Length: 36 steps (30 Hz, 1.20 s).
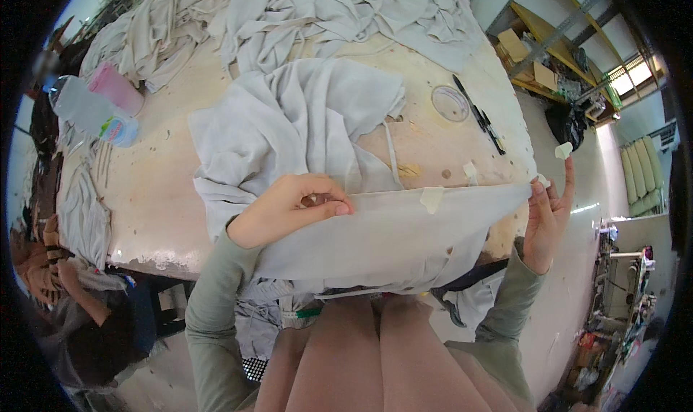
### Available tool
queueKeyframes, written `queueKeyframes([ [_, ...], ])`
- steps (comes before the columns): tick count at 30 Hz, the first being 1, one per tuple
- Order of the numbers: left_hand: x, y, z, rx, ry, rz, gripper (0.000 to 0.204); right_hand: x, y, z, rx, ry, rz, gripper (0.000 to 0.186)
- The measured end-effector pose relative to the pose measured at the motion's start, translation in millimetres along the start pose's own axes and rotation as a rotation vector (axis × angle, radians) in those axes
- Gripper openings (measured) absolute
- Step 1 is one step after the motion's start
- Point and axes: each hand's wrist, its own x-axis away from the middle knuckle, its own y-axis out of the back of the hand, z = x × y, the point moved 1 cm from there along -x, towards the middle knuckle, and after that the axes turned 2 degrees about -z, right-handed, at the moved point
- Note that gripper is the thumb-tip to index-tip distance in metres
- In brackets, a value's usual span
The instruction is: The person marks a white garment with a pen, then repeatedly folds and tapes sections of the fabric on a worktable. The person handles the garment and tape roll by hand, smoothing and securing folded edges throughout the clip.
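Note:
A pale grey fabric piece (382,246) is stretched across the near edge of the worktable (144,203). My left hand (285,206) pinches its upper edge at the left, fingers curled. My right hand (545,213) grips the right end between thumb and fingers, with one finger raised and a small cream piece of tape (564,151) on its tip. Another cream tape piece (432,199) is stuck on the stretched edge. Beyond my hands lies a crumpled grey garment (281,123).
Grey fabric piles (346,15), two bottles (118,91), pens (473,107) and a tape roll (450,103) lie on the table. A shelving unit (541,51) stands right, beyond a strip of floor. A co-worker's arm (83,296) is at the left.

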Motion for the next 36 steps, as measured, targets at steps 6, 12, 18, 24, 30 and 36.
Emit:
queueKeyframes([
  [6, 4, -6, 18, -0.345, -0.054, -0.280, 0.020, 0, 23, -19, 0.265, -0.033, 0.033, 0.079],
  [12, 22, 2, 31, -0.564, 0.113, -0.275, 0.019, -3, 33, -51, 0.609, -0.097, 0.153, 0.080],
  [18, 25, 4, 27, -0.549, 0.099, -0.249, 0.020, 11, -26, -50, 0.983, 0.494, 0.181, 0.051],
  [24, 32, 4, 17, -0.580, 0.114, -0.293, 0.026, 48, -108, -47, 0.278, -0.045, 0.827, 0.022],
  [30, 47, 10, 17, -0.663, 0.137, -0.375, 0.026, 59, -153, -60, 0.324, 0.187, 1.020, 0.020],
  [36, 37, -8, 28, -0.613, 0.081, -0.405, 0.025, 61, -168, -68, 0.331, 0.134, 1.037, 0.019],
])
